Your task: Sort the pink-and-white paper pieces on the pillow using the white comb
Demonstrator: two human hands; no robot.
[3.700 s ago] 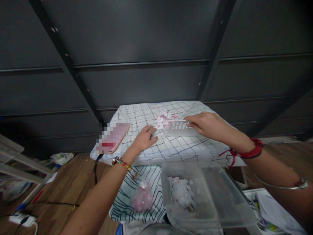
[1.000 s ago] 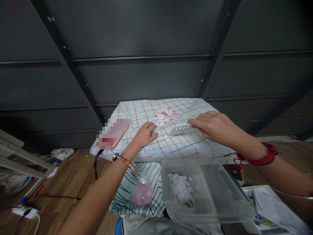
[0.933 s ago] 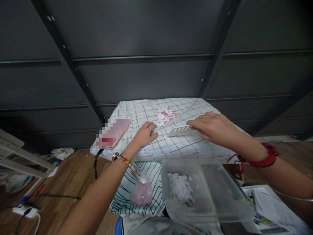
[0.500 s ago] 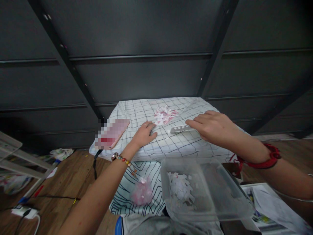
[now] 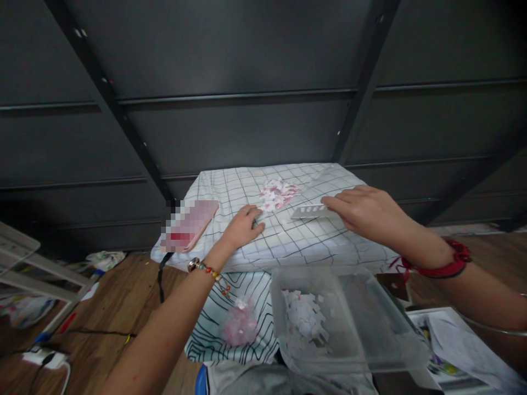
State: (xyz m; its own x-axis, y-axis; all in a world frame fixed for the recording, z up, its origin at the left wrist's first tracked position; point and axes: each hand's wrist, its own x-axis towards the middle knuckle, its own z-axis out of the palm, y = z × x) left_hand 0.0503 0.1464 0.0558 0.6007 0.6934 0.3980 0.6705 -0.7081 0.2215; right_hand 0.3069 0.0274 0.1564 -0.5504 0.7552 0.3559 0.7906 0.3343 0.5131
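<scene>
My right hand (image 5: 364, 211) pinches a thin white piece with a row of slots (image 5: 308, 212) by its right end, tilted just above the checked cloth (image 5: 230, 189). My left hand (image 5: 244, 226) lies on that cloth, thumb and fingers apart, holding nothing that I can see. Just beyond its fingertips is a loose pile of small white and pink pieces (image 5: 280, 193). Close to me stands a clear plastic box (image 5: 387, 323), whose left compartment holds a heap of small white pieces (image 5: 305, 318).
At the cloth's left end lies a phone (image 5: 193, 225), its screen blurred out. A clear bag of pink pieces (image 5: 240, 323) rests on a wavy-lined cloth (image 5: 209, 329). Dark panels (image 5: 239, 131) rise behind. A power strip (image 5: 45, 357) is on the floor, papers (image 5: 465, 340) at right.
My right hand has shifted slightly right and lifted the white slotted piece a little, turning its slotted face more into view. My left hand has stayed in place.
</scene>
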